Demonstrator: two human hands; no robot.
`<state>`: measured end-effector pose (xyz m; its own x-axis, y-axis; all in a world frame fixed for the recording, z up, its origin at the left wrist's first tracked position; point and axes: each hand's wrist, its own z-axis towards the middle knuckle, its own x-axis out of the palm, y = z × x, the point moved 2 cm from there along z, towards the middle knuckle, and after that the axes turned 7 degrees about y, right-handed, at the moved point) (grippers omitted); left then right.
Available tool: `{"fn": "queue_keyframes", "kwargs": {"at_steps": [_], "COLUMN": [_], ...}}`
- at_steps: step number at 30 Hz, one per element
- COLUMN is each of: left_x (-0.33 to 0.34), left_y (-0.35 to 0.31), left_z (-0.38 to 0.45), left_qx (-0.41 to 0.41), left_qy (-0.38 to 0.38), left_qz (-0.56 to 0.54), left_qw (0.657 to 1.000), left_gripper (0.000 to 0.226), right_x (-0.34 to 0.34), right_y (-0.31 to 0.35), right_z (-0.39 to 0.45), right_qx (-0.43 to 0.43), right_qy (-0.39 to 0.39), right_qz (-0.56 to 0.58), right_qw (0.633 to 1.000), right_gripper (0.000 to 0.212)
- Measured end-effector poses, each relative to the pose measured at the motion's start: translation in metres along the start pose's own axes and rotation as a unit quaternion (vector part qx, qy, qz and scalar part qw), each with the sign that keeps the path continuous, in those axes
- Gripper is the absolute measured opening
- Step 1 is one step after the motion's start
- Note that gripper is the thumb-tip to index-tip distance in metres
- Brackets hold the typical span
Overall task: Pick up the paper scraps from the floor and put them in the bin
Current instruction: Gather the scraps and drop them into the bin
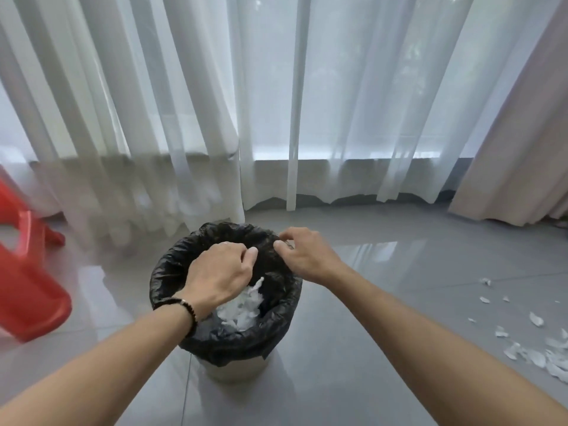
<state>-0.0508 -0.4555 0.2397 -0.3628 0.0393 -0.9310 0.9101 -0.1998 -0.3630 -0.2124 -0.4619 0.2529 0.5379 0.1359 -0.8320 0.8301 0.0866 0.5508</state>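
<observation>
Left hand [219,273] curled over bin [227,339], right hand [302,256] fingers loosely pinched, grip contents unclear

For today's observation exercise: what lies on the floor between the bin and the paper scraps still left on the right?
In the head view, only bare grey tiled floor separates the bin from the paper scraps; the right forearm crosses above that stretch.

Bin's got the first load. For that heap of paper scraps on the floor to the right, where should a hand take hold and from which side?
Probably from above with the right hand: the paper scraps lie flat and loose on the smooth tile floor, so pinch the dense heap at the frame's right edge, sweeping fingers inward from its near-left side. Outlying flakes need separate pinches.
</observation>
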Motion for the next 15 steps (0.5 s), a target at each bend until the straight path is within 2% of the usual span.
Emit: {"fn": "queue_keyframes", "kwargs": {"at_steps": [3,7,10,15], "left_x": [0.019,0.07,0.116,0.202], "left_y": [-0.043,-0.113,-0.169,-0.248], "left_z": [-0.003,-0.005,-0.012,-0.035], "left_qx": [0.118,0.254,0.336,0.448], "left_qy": [-0.021,0.013,0.025,0.072], "left_qz": [0.079,0.134,0.138,0.146], "left_qw": [0.99,0.958,0.931,0.879], "left_gripper": [0.045,0.057,0.062,0.066], "right_x": [-0.013,-0.032,-0.044,-0.049], "right_y": [-0.037,-0.118,-0.183,-0.286], "right_z": [-0.034,-0.091,-0.138,-0.223], "right_qx": [-0.04,-0.026,0.022,0.14], "right_qy": [-0.001,-0.03,-0.035,-0.05], "right_qz": [-0.128,-0.234,-0.263,-0.238], "right_qw": [0.991,0.972,0.964,0.96], "right_gripper": [0.044,0.057,0.059,0.061]}}
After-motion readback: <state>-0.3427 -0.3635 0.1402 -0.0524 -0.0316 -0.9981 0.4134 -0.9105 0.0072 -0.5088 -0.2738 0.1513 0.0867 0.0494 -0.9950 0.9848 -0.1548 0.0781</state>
